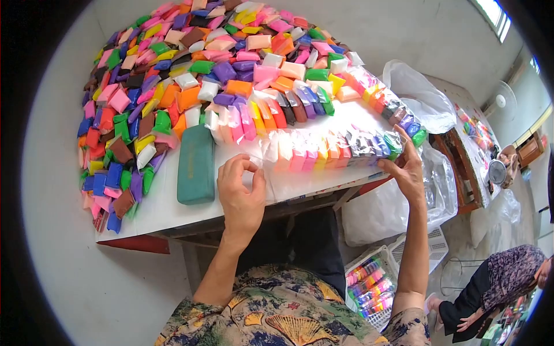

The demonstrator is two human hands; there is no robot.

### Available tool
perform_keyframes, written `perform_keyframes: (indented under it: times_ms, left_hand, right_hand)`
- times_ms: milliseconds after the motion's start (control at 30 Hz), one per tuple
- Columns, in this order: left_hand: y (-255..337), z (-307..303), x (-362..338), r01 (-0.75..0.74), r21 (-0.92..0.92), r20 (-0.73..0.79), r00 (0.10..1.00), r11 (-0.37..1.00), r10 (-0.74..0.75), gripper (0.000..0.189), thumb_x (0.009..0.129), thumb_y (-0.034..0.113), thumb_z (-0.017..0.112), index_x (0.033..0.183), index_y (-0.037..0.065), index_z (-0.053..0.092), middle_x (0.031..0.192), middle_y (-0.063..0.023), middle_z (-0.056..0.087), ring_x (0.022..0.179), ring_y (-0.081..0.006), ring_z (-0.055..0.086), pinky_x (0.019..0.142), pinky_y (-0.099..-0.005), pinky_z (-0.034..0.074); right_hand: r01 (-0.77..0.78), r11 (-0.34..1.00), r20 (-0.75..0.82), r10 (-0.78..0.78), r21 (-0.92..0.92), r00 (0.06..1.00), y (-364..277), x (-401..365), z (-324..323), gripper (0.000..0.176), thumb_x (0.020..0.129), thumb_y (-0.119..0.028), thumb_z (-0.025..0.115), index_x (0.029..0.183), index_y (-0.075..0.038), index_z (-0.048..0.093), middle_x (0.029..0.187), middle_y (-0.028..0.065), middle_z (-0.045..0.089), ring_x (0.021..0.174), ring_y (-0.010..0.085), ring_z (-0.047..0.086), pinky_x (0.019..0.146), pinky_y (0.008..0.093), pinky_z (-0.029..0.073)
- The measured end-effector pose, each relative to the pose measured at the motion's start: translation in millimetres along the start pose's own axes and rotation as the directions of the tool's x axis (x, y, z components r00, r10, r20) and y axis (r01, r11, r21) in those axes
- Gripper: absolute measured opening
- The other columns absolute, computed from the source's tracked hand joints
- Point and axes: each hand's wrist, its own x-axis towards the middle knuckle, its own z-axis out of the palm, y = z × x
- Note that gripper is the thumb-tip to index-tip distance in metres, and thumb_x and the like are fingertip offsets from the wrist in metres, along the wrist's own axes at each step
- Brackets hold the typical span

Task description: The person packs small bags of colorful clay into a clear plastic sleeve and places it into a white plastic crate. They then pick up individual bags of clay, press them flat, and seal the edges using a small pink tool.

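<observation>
A long clear plastic bag [320, 153] lies along the table's front edge, packed with a row of small coloured packets, apparently modelling clay, running from white and pink to blue and green. My right hand [408, 172] grips its right end, thumb below and fingers behind the green packet. At the other end my left hand [241, 193] is closed, thumb and forefinger pinching the loose plastic. Just behind lies another row of coloured packets [271, 112], and a third filled bag [392, 106] slants away at the right. A green oblong case [196, 164] rests left of my left hand.
A large heap of loose coloured packets [190, 63] covers the back and left of the white table [248, 190]. Clear plastic bags [424, 98] hang at the right. Below, a basket [372, 282] contains filled packs. Another person [502, 288] is at lower right.
</observation>
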Motion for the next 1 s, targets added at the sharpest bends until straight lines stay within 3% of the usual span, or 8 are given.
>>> perform_keyframes:
  times_ms: [133, 233, 333, 467, 600, 833, 867, 1000]
  left_hand:
    - [6, -1, 2, 0.233, -0.296, 0.044, 0.972, 0.926, -0.230, 0.018, 0.083, 0.005, 0.071, 0.098, 0.000, 0.061, 0.106, -0.0149, 0.064, 0.103, -0.0340, 0.058, 0.092, -0.0407, 0.044]
    - [-2, -3, 1, 0.139, -0.032, 0.071, 0.988, 0.990, -0.136, 0.017, 0.090, 0.006, 0.068, 0.104, -0.002, 0.062, 0.111, -0.0150, 0.064, 0.102, -0.0270, 0.061, 0.093, -0.0354, 0.047]
    - [3, -6, 2, 0.112, 0.001, 0.106, 0.988, 0.994, -0.112, 0.016, 0.091, 0.008, 0.068, 0.101, -0.003, 0.064, 0.109, -0.0148, 0.065, 0.101, -0.0268, 0.062, 0.092, -0.0352, 0.047]
    - [-2, -2, 1, 0.032, -0.065, 0.035, 0.999, 0.997, -0.030, 0.009, 0.087, 0.006, 0.069, 0.092, 0.000, 0.066, 0.102, -0.0137, 0.067, 0.100, -0.0314, 0.059, 0.088, -0.0404, 0.046]
    - [1, -1, 1, 0.025, -0.080, 0.017, 1.000, 0.996, -0.024, 0.009, 0.085, 0.007, 0.072, 0.087, 0.000, 0.065, 0.099, -0.0122, 0.067, 0.098, -0.0310, 0.058, 0.086, -0.0399, 0.046]
    - [-2, 7, 6, 0.001, 0.015, 0.022, 1.000, 1.000, -0.001, 0.014, 0.081, 0.010, 0.076, 0.083, 0.002, 0.065, 0.085, -0.0098, 0.065, 0.088, -0.0302, 0.057, 0.079, -0.0411, 0.045]
    - [-2, 8, 6, -0.002, 0.038, 0.017, 1.000, 0.999, 0.002, 0.014, 0.081, 0.010, 0.076, 0.083, 0.002, 0.065, 0.085, -0.0097, 0.065, 0.087, -0.0303, 0.058, 0.079, -0.0413, 0.045]
    - [0, 9, 7, 0.009, 0.095, 0.032, 0.999, 0.995, -0.012, 0.015, 0.082, 0.011, 0.076, 0.082, 0.001, 0.064, 0.085, -0.0102, 0.065, 0.087, -0.0308, 0.057, 0.078, -0.0419, 0.045]
  right_hand:
    - [0.014, 1.000, -0.003, -0.014, 0.020, 1.000, 2, 1, 0, 0.089, 0.074, -0.008, 0.082, 0.150, -0.001, 0.037, 0.125, 0.0099, 0.061, 0.102, 0.0134, 0.061, 0.085, 0.0275, 0.052]
    - [0.009, 0.999, -0.016, -0.010, -0.047, 1.000, 6, 0, -2, 0.090, 0.073, -0.012, 0.083, 0.150, -0.001, 0.038, 0.124, 0.0092, 0.062, 0.098, 0.0125, 0.060, 0.081, 0.0265, 0.052]
    - [0.009, 0.997, -0.033, -0.011, -0.079, 0.999, 5, -1, -3, 0.089, 0.072, -0.014, 0.083, 0.149, -0.002, 0.039, 0.124, 0.0088, 0.062, 0.093, 0.0118, 0.060, 0.079, 0.0253, 0.051]
    - [-0.039, 0.992, -0.026, 0.036, -0.118, 0.999, -11, -4, -1, 0.088, 0.073, -0.012, 0.083, 0.149, -0.002, 0.040, 0.124, 0.0090, 0.062, 0.090, 0.0109, 0.060, 0.077, 0.0256, 0.052]
    - [-0.019, 0.999, -0.026, 0.018, -0.045, 1.000, -3, -4, 0, 0.086, 0.074, -0.013, 0.082, 0.148, -0.002, 0.040, 0.122, 0.0091, 0.063, 0.090, 0.0113, 0.062, 0.078, 0.0267, 0.053]
    - [0.065, 0.979, -0.030, -0.073, -0.193, 0.997, 2, -2, -3, 0.090, 0.071, -0.023, 0.085, 0.147, -0.002, 0.042, 0.130, 0.0137, 0.061, 0.108, 0.0189, 0.061, 0.091, 0.0329, 0.051]
    - [-0.018, 0.990, -0.013, 0.016, -0.141, 1.000, -4, -4, -4, 0.092, 0.070, -0.025, 0.085, 0.147, -0.003, 0.042, 0.131, 0.0143, 0.060, 0.108, 0.0201, 0.061, 0.093, 0.0336, 0.050]
    - [0.047, 0.970, -0.022, -0.054, -0.239, 0.998, 0, -4, -5, 0.094, 0.069, -0.027, 0.085, 0.148, -0.003, 0.041, 0.124, 0.0171, 0.062, 0.103, 0.0237, 0.061, 0.094, 0.0354, 0.049]
